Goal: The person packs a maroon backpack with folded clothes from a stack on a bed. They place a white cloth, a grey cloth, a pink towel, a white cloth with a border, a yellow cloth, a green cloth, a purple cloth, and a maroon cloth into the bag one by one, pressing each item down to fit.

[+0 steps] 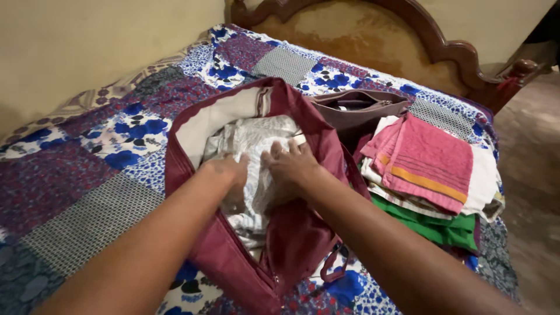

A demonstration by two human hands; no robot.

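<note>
- A big dark red cloth bag point(291, 233) lies open in the middle of the bed point(87, 175), on a patchwork quilt of blue, purple and grey squares point(125, 125).
- Both hands are inside the bag, pressing on a crumpled white and grey printed cloth point(256, 140).
- The left hand point(230, 175) is curled, its grip bunched into the cloth.
- The right hand point(291, 166) lies flat on the cloth with fingers spread, holding nothing.
- A pile of folded clothes with a pink towel on top point(429, 160) sits just beside the bag, near the bed's right edge.
- A small brown zip purse point(359, 108) lies behind the bag, toward the carved wooden headboard point(408, 35).
</note>
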